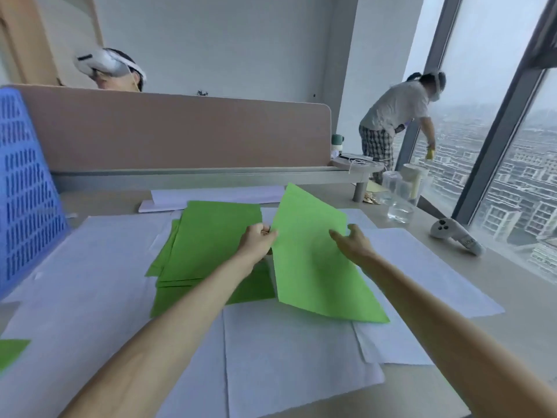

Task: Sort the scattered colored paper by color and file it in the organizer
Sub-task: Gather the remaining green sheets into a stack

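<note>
Paper sheet (313, 276), smooth green, left hand (256, 241) pinching

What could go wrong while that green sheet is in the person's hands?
The green sheet, pinched at one edge by the left hand with the right hand resting on it, might crease or slip. The green pile beside it lies fanned unevenly, so adding to it could skew it further. A green piece at the near left could be overlooked.
</note>
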The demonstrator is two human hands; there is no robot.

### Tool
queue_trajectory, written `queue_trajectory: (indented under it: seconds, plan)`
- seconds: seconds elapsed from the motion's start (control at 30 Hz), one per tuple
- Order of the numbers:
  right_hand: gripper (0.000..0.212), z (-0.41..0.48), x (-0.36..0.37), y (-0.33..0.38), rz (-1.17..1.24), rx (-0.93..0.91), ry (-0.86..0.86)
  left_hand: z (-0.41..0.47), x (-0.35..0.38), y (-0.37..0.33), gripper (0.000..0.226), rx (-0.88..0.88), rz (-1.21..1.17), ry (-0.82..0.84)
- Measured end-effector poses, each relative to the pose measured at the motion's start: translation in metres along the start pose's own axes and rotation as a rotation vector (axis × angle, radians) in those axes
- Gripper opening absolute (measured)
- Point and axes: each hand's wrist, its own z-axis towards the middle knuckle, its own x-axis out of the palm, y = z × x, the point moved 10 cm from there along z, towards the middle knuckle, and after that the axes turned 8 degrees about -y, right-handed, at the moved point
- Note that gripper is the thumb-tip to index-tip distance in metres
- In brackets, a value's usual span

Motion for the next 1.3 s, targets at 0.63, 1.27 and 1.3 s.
queue_trajectory:
  seconds: [0.63, 1.27, 1.3]
  plan:
    - [0.047, -0.011, 0.167, 0.126, 0.392, 0.117, 0.264, 0.058, -0.193, 0.126, 0.046, -0.239, 0.465, -0.155]
    - [0.037, -0.03, 0.183, 0.148, 0.447, 0.211, 0.392, 0.036, -0.202, 0.111, 0.038, -0.244, 0.254, -0.102]
    - [0.035, -0.029, 0.182, 0.148, 0.364, 0.168, 0.37, 0.036, -0.202, 0.112, 0.038, -0.241, 0.251, -0.103]
